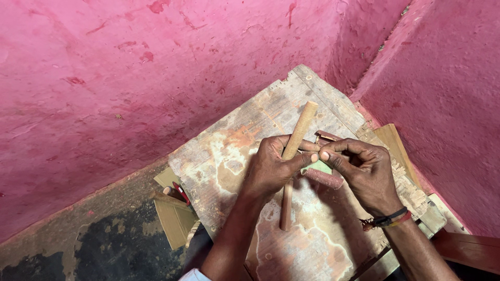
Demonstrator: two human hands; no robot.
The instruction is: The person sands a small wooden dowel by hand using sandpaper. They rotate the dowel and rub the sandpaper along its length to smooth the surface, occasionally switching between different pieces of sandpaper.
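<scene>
My left hand [273, 169] grips a long round wooden stick [300, 126] near its middle, holding it slanted over a worn wooden board [229, 156]. The stick's lower end [286, 211] rests on the board. My right hand [362, 169] pinches a folded piece of sandpaper [322, 167], reddish on one side and pale on the other, against the stick just beside my left thumb. A dark and red band [388, 219] is on my right wrist.
The board lies in a corner between two pink walls [130, 78]. Flat wooden pieces [174, 218] and a red-handled tool [181, 191] lie on the dark floor to the left. More wooden offcuts [396, 145] lie to the right of the board.
</scene>
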